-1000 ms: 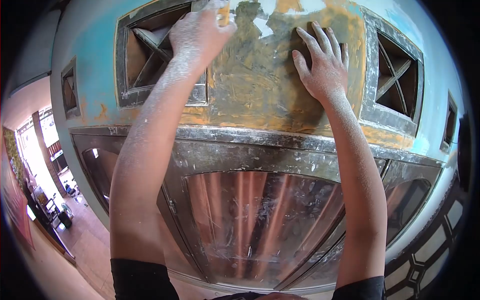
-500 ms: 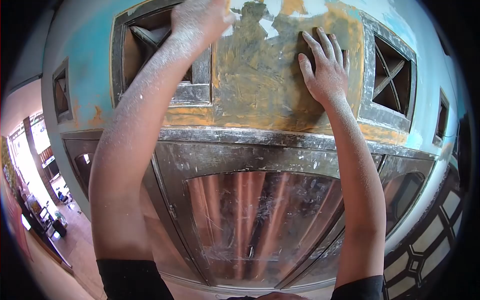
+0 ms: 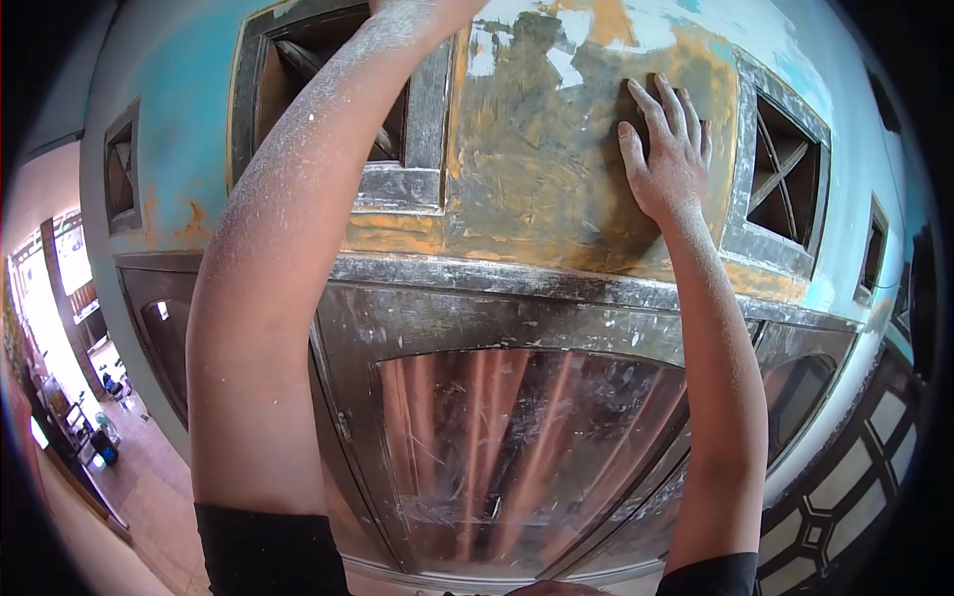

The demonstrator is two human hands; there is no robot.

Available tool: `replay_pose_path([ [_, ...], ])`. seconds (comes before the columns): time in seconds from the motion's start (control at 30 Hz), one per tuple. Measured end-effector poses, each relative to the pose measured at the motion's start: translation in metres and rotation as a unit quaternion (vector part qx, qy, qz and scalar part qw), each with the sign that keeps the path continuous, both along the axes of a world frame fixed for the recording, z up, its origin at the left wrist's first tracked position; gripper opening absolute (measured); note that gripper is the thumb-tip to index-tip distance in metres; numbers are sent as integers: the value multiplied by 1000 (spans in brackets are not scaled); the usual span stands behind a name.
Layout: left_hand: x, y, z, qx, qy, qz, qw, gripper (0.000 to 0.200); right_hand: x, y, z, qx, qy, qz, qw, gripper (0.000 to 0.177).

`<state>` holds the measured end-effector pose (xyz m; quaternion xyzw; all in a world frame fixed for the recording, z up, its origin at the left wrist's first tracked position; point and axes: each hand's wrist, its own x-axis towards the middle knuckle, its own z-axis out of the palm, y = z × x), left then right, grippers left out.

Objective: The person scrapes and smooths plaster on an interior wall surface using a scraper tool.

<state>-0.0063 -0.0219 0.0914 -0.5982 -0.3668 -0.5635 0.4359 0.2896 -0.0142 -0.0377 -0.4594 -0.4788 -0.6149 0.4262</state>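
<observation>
My right hand [image 3: 670,154] lies against the scraped, brown and orange-stained wall patch [image 3: 537,169], its fingers spread upward. Pale dust coats that hand and forearm. Raised to the top edge of the view is my left hand [image 3: 437,14], near the upper part of the same patch. Its fingers are cut off by the frame, so what it holds, if anything, is hidden. White dust is thick on the left wrist and forearm. White filler-like smears [image 3: 566,68] show on the wall between the two hands.
Worn wooden vent frames with crossed bars stand left [image 3: 422,184] and right [image 3: 785,179] of the patch. Below are a dusty wooden ledge [image 3: 477,278] and a glazed panel [image 3: 527,447] with pinkish curtains behind. A doorway [image 3: 70,268] opens at far left; a patterned gate [image 3: 845,497] is lower right.
My left hand has shifted up and right, further out of the frame. The view has moved slightly, so the wall sits a little lower and to the right. My right hand stays on the wall.
</observation>
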Motion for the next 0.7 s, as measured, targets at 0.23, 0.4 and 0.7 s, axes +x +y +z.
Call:
replay_pose_path([
  [0.23, -19, 7, -29, -62, 23, 49, 997, 42, 1, 3, 1, 14, -8, 11, 1000, 53],
  [0.4, -22, 33, -55, -14, 42, 66, 997, 53, 2, 3, -2, 15, -7, 14, 1000, 54],
  [0.7, -12, 10, -90, -36, 55, 12, 998, 59, 3, 4, 1, 16, -15, 18, 1000, 53],
])
